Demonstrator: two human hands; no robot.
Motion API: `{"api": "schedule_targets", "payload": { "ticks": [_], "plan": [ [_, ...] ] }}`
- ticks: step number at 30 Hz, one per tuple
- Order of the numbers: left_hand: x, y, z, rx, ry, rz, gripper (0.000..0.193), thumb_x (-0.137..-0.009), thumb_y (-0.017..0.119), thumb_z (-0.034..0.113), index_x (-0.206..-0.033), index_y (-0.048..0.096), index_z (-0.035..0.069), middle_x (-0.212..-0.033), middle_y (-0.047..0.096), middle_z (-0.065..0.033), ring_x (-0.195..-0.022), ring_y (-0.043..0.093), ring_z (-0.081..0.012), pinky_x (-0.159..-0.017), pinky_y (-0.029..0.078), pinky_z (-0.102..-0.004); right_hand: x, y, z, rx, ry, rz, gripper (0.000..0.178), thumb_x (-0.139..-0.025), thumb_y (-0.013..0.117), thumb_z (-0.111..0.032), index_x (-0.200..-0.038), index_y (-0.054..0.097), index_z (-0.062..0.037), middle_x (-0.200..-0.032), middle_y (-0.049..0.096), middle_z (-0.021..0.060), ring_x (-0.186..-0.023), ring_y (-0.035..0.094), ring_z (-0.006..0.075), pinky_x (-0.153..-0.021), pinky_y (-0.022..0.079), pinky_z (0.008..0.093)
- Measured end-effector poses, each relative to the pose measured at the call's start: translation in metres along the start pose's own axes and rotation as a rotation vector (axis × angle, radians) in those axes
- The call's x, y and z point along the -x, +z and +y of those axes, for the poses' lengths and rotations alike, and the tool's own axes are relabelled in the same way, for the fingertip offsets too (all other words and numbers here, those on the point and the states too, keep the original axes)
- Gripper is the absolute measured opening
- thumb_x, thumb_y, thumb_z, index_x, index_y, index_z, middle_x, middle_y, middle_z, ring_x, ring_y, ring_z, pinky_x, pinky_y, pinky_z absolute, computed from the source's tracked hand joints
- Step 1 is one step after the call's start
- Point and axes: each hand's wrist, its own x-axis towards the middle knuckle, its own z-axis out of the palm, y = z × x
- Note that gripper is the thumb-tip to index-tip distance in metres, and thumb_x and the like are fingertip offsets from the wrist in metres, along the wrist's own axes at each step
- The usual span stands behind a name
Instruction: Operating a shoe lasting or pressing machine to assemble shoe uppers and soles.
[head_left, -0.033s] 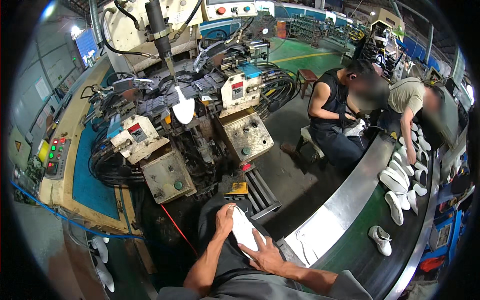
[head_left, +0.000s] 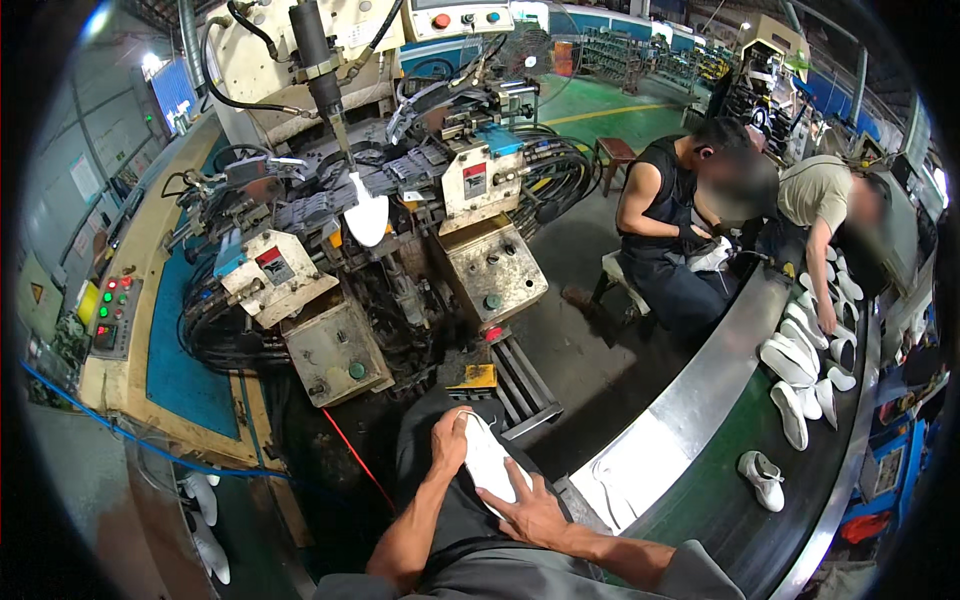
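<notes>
A white shoe (head_left: 488,455) lies over my lap between both hands, its toe end hidden from me in part. My left hand (head_left: 450,440) is closed around its upper left edge, thumb on top. Across the lower right side, my right hand (head_left: 530,508) grips it with fingers spread and pressed against the surface. In front of me stands a large machine, and a white shoe-shaped form (head_left: 367,215) points downward at its middle. Both forearms reach up from the lower edge.
A curved metal-edged bench (head_left: 700,395) runs along my right, with white shoes (head_left: 790,360) heaped farther off and a single white shoe (head_left: 762,482) nearer. Two co-workers sit or lean beyond it. At left are a button panel (head_left: 115,312) and a blue hose (head_left: 130,437).
The farther co-worker's hand has dipped slightly lower among the heaped shoes. My hands and the shoe look unchanged.
</notes>
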Motion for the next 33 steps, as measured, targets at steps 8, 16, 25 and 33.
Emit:
{"api": "schedule_targets", "payload": {
  "ticks": [8,16,25,33],
  "plan": [
    [-0.011,-0.012,-0.001,-0.023,0.035,-0.002,0.03,-0.108,0.06,0.017,-0.129,0.073,0.0,-0.117,0.078,-0.022,-0.112,0.074,-0.0376,-0.1,0.055,-0.0423,-0.01,-0.017,0.005,-0.034,-0.007,-0.026,0.084,-0.086,0.084,-0.034,-0.162,0.051,-0.0434,-0.172,0.021,0.037,-0.128,0.054,0.0583,-0.103,0.058,0.0617],
    [0.003,-0.019,-0.007,-0.219,-0.069,0.202,0.032,-0.106,0.066,0.02,-0.123,0.076,-0.004,-0.119,0.079,-0.0243,-0.111,0.076,-0.0387,-0.098,0.056,-0.0443,-0.01,-0.042,0.018,-0.046,-0.064,-0.085,0.085,-0.09,0.082,-0.032,-0.166,0.045,-0.0443,-0.173,0.017,0.0385,-0.122,0.061,0.0566,-0.096,0.063,0.0576],
    [-0.008,-0.036,-0.004,-0.242,0.057,-0.015,0.033,-0.108,0.062,0.022,-0.126,0.076,-0.001,-0.119,0.077,-0.0252,-0.115,0.073,-0.0436,-0.099,0.056,-0.0459,-0.015,-0.039,0.024,-0.03,-0.079,-0.123,0.077,-0.092,0.079,-0.032,-0.162,0.051,-0.0455,-0.173,0.019,0.0347,-0.125,0.057,0.0534,-0.098,0.062,0.0564],
    [0.007,-0.03,-0.006,-0.392,0.013,0.087,0.038,-0.103,0.056,0.008,-0.135,0.07,-0.005,-0.129,0.072,-0.0311,-0.12,0.07,-0.048,-0.103,0.055,-0.0535,-0.028,-0.047,0.017,-0.073,-0.049,-0.215,0.078,-0.09,0.081,-0.031,-0.161,0.053,-0.0446,-0.174,0.017,0.0361,-0.138,0.051,0.0563,-0.109,0.056,0.0589]
  ]
}}
